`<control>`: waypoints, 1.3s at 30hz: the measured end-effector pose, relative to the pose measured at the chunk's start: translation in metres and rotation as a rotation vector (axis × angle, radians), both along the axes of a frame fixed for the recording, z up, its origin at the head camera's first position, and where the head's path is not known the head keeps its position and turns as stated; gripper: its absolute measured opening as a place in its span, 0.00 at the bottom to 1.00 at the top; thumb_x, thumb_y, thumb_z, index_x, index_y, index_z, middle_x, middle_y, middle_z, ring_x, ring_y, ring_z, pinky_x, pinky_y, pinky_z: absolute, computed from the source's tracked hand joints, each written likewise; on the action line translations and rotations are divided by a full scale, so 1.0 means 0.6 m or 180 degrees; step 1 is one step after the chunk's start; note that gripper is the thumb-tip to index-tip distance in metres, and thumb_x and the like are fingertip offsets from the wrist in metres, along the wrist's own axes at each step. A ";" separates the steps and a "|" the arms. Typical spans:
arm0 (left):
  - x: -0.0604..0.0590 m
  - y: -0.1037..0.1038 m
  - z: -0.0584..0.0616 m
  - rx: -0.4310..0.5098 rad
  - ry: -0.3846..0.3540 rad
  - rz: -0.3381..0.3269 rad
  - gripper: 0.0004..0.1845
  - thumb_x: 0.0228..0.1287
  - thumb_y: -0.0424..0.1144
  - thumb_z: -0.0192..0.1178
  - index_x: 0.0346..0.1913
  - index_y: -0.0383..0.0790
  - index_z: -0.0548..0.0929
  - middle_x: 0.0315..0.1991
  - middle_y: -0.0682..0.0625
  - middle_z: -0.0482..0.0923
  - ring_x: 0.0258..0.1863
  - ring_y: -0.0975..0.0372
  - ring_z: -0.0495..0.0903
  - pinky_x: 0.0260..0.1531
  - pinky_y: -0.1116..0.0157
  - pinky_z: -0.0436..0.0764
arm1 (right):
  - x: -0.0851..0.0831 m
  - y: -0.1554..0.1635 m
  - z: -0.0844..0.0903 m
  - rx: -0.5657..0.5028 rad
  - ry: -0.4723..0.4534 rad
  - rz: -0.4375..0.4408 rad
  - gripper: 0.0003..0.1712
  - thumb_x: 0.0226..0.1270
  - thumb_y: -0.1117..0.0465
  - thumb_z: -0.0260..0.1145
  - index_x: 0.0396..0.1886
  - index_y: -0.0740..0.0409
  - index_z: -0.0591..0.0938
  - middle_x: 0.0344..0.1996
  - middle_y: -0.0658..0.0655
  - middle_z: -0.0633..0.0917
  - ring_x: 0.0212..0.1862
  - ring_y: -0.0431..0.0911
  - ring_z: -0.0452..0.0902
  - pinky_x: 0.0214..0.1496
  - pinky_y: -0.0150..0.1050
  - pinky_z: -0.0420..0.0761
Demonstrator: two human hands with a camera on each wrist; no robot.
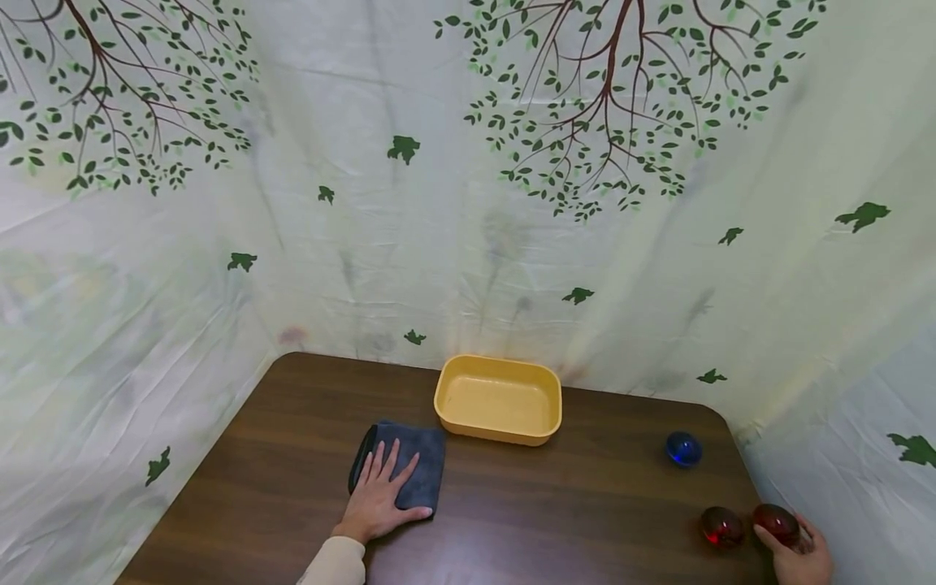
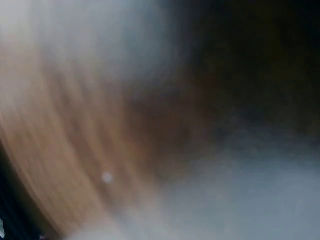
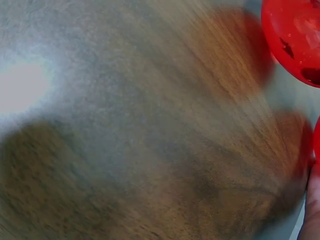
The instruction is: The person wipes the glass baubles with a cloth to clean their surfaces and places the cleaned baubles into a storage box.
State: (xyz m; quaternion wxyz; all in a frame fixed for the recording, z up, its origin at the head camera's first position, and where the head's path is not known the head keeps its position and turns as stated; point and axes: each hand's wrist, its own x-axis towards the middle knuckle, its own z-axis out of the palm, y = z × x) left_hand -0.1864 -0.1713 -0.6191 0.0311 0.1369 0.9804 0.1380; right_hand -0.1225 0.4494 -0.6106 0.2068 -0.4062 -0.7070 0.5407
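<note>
Fingers spread flat, the left hand point(image 1: 379, 496) presses a folded dark grey cloth point(image 1: 406, 465) onto the brown table point(image 1: 556, 520), near the middle of the near edge. At the near right corner, the right hand point(image 1: 797, 552) curls its fingers around a red glass ball point(image 1: 776, 522), thumb against its near side; a grip appears to be forming, though whether the ball has left the table cannot be told. A second red ball point(image 1: 721, 526) lies just to its left, and a blue ball point(image 1: 683, 448) sits farther back, apart from both. An empty yellow tub point(image 1: 500, 398) stands at the far middle of the table, just beyond the cloth. The left wrist view is a blur; the right wrist view shows only wood grain and a red curve at its edge. The step in hand looks like picking up a ball while the cloth is held steady. The next move calls for a secure hold on smooth, round glass, and care not to knock the neighbouring ball rolling.
</note>
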 end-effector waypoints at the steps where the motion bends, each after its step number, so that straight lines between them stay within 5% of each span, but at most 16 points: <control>1: 0.000 0.001 0.000 -0.0018 -0.0006 0.0006 0.52 0.49 0.79 0.50 0.74 0.54 0.61 0.77 0.40 0.41 0.74 0.42 0.35 0.71 0.45 0.38 | 0.001 0.001 -0.001 -0.0051 0.0046 -0.0019 0.29 0.48 0.55 0.79 0.40 0.24 0.70 0.25 0.25 0.67 0.31 0.20 0.60 0.30 0.15 0.63; 6: -0.001 0.007 0.000 -0.0039 -0.0062 0.0045 0.49 0.52 0.78 0.49 0.73 0.54 0.63 0.77 0.41 0.42 0.74 0.43 0.35 0.70 0.44 0.37 | 0.001 0.007 -0.002 -0.0189 0.0096 0.0078 0.31 0.47 0.53 0.79 0.38 0.23 0.67 0.19 0.21 0.65 0.28 0.18 0.61 0.28 0.15 0.64; 14: 0.001 0.004 -0.001 0.0003 -0.0080 0.0093 0.41 0.60 0.72 0.48 0.71 0.54 0.66 0.77 0.41 0.43 0.74 0.42 0.36 0.70 0.43 0.36 | 0.004 0.000 -0.005 -0.0032 0.0113 0.0080 0.30 0.48 0.54 0.78 0.38 0.23 0.66 0.24 0.25 0.67 0.28 0.17 0.61 0.28 0.15 0.64; 22: 0.003 0.004 0.000 0.0117 0.0091 0.0018 0.31 0.67 0.62 0.49 0.68 0.52 0.71 0.75 0.38 0.47 0.74 0.40 0.39 0.69 0.42 0.38 | 0.008 -0.008 -0.013 -0.0252 0.0069 -0.0139 0.31 0.46 0.46 0.78 0.41 0.20 0.66 0.40 0.34 0.69 0.50 0.26 0.66 0.35 0.13 0.62; 32: 0.004 0.010 0.002 0.0183 0.0115 0.0044 0.27 0.69 0.58 0.49 0.66 0.51 0.74 0.75 0.38 0.50 0.73 0.39 0.41 0.69 0.40 0.40 | 0.006 -0.005 -0.010 -0.0509 0.0304 -0.0216 0.29 0.46 0.52 0.79 0.39 0.23 0.69 0.27 0.25 0.68 0.39 0.21 0.65 0.34 0.13 0.63; 39: 0.003 0.011 0.001 0.0401 0.0151 0.0080 0.26 0.68 0.56 0.52 0.64 0.49 0.76 0.74 0.37 0.51 0.73 0.38 0.41 0.68 0.39 0.39 | 0.002 0.004 -0.013 -0.0999 0.0759 -0.0230 0.28 0.46 0.61 0.79 0.40 0.30 0.74 0.19 0.22 0.72 0.26 0.16 0.68 0.27 0.14 0.68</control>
